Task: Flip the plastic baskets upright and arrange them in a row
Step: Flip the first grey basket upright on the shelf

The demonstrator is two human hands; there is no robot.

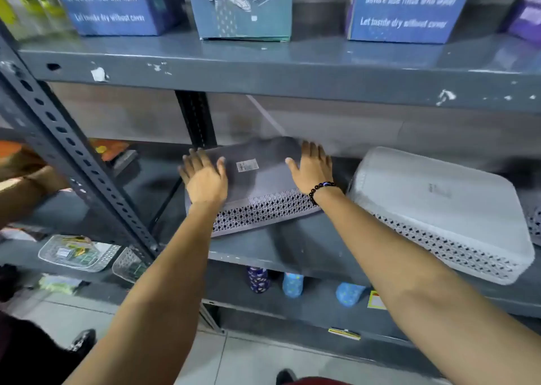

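Grey basket [257,179] upside down on the middle shelf [292,247] of a grey metal rack, bottom face up, white sticker [247,165] on that face, perforated side wall facing out. Left hand [205,176] flat on the basket's left end, fingers spread and open, palm down — pressing or resting, not gripping. Right hand [311,166] flat on the right end, fingers extended, likewise open; dark bead bracelet [320,190] at the wrist. Both forearms reaching in from below.

White basket [439,209] also upside down on the same shelf, just right of the grey one, angled, near corner toward the shelf edge; untouched. Sliver of another perforated basket [535,217] at the far right edge, mostly cut off.

Upper shelf [263,71] above — blue boxes [117,4] with white print, teal box [243,7] between them. Lower shelf: patterned bottles [259,279], blue ones beside, yellow tag on the shelf edge. Left bay: clear trays [79,253] holding small packets. Another person's arm [23,188] at far left, behind the slotted upright [73,156]. Motion blur on the far side of the grey basket.
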